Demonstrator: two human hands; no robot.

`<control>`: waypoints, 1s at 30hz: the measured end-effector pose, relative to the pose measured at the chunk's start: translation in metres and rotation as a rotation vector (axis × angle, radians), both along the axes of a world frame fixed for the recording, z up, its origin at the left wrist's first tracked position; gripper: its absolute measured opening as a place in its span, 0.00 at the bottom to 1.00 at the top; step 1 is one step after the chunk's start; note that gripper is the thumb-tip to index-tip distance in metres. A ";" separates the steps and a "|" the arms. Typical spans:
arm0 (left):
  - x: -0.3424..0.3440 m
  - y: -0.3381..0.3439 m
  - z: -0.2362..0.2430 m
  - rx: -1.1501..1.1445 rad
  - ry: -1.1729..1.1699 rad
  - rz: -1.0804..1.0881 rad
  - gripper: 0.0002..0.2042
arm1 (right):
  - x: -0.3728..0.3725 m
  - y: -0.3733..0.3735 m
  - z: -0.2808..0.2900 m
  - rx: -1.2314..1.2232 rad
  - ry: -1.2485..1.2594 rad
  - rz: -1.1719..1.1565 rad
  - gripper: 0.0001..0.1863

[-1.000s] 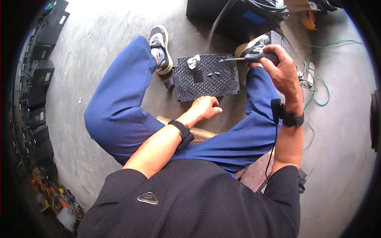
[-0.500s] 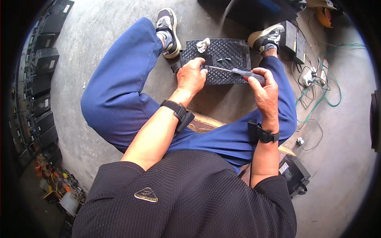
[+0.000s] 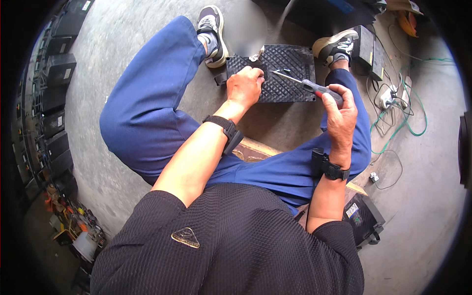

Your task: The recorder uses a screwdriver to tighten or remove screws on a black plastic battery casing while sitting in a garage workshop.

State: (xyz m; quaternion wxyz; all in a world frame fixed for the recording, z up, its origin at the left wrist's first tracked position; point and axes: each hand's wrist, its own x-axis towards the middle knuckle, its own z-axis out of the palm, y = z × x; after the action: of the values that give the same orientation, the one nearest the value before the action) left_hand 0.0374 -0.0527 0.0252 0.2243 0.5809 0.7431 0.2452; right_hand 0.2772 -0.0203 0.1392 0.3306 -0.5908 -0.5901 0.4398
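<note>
A black panel with a diamond-ribbed surface lies between my feet. My right hand is closed round the grey handle of a screwdriver, whose shaft slants left over the panel. Close to its tip are small screws, hard to make out separately. Over the panel's left part, my left hand has its fingers curled together; whatever they pinch, if anything, is hidden. A crumpled white piece sits at the panel's far edge, partly covered by a blurred patch.
Black boxes line the far left. To the right, a white power strip lies among tangled wires and a green cable. Dark box-shaped units stand by my right shoe. Another black unit is beside my right elbow.
The screwdriver's tip has moved away from my left fingers, rightward and farther, to beside the screws. My left hand has shifted slightly right, its fingers now curled in more.
</note>
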 end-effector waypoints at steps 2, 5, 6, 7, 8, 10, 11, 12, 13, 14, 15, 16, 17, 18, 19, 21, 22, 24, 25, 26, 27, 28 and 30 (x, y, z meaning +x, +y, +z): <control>-0.003 0.001 -0.005 0.011 -0.005 0.008 0.07 | -0.003 -0.003 0.008 -0.012 0.020 0.002 0.13; -0.009 0.000 -0.007 0.118 -0.034 0.024 0.12 | -0.005 -0.014 0.012 -0.025 0.065 -0.002 0.13; -0.013 0.003 -0.001 0.035 -0.186 0.057 0.13 | -0.006 -0.018 0.016 -0.016 0.030 0.009 0.12; -0.018 0.005 0.003 -0.046 -0.337 0.092 0.15 | -0.008 -0.023 0.020 -0.006 -0.004 0.022 0.12; -0.022 0.008 0.003 0.098 -0.420 0.158 0.15 | -0.011 -0.029 0.024 -0.046 -0.003 0.029 0.12; -0.032 0.023 0.026 0.258 -0.704 0.270 0.11 | -0.019 -0.041 0.032 -0.048 -0.014 0.078 0.12; -0.041 0.032 0.041 0.373 -0.755 0.316 0.11 | -0.025 -0.047 0.034 -0.052 -0.024 0.117 0.12; -0.048 0.038 0.071 0.408 -0.842 0.375 0.10 | -0.030 -0.052 0.032 0.022 -0.049 0.169 0.12; -0.059 0.043 0.087 0.504 -0.905 0.428 0.08 | -0.040 -0.056 0.036 0.060 -0.088 0.222 0.13; -0.073 0.047 0.094 0.538 -0.958 0.439 0.07 | -0.049 -0.058 0.035 0.148 -0.110 0.276 0.13; -0.086 0.046 0.098 0.573 -1.006 0.451 0.07 | -0.058 -0.060 0.033 0.235 -0.125 0.332 0.13; -0.089 0.041 0.101 0.478 -1.042 0.545 0.08 | -0.067 -0.061 0.033 0.269 -0.138 0.371 0.13; -0.092 0.037 0.094 0.485 -1.043 0.558 0.08 | -0.073 -0.063 0.032 0.299 -0.152 0.410 0.13; -0.095 0.034 0.089 0.490 -1.075 0.600 0.07 | -0.080 -0.065 0.032 0.328 -0.183 0.443 0.13; -0.099 0.032 0.083 0.493 -1.107 0.641 0.07 | -0.086 -0.067 0.032 0.357 -0.213 0.475 0.13; -0.104 0.028 0.075 0.481 -1.103 0.682 0.08 | -0.095 -0.070 0.027 0.354 -0.221 0.502 0.14; -0.108 0.027 0.074 0.496 -1.114 0.678 0.08 | -0.099 -0.071 0.025 0.373 -0.262 0.519 0.14; -0.113 0.025 0.075 0.517 -1.158 0.689 0.07 | -0.108 -0.070 0.023 0.423 -0.343 0.558 0.15; -0.112 0.026 0.078 0.519 -1.164 0.691 0.07 | -0.113 -0.069 0.023 0.425 -0.348 0.561 0.15; -0.109 0.029 0.081 0.503 -1.251 0.694 0.07 | -0.120 -0.067 0.024 0.464 -0.421 0.626 0.15; -0.108 0.030 0.083 0.487 -1.335 0.698 0.06 | -0.129 -0.066 0.024 0.504 -0.490 0.693 0.15; -0.107 0.030 0.084 0.495 -1.343 0.698 0.05 | -0.140 -0.064 0.021 0.566 -0.492 0.747 0.12; -0.108 0.029 0.087 0.475 -1.342 0.716 0.06 | -0.156 -0.064 -0.006 0.621 -0.515 0.838 0.08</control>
State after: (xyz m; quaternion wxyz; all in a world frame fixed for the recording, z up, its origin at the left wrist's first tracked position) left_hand -0.0705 -0.0235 0.1123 0.4016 0.0677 0.5187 0.7517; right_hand 0.1208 -0.0843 0.1335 0.1319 -0.2702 -0.9362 0.1817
